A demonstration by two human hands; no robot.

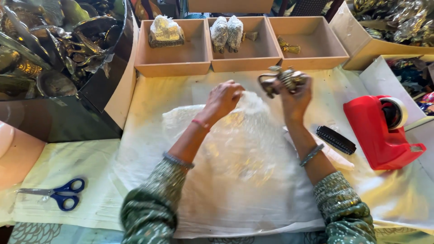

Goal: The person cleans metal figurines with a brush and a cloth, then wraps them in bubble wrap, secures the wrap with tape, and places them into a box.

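Note:
My right hand (296, 97) holds a small brass figurine (281, 79) up above the table, near the middle wooden box. My left hand (224, 98) pinches the far edge of a sheet of clear bubble wrap (239, 149) that lies spread over the white cloth in front of me. The two hands are close together, the figurine just right of the wrap's raised corner. Both arms wear green patterned sleeves and bangles.
Three shallow wooden boxes (174, 58) stand at the back, holding wrapped bundles (227, 31) and a small brass piece (289, 46). A red tape dispenser (379, 131) and a black brush (335, 139) lie right. Blue scissors (58, 194) lie left. A bin of brass items (49, 45) stands far left.

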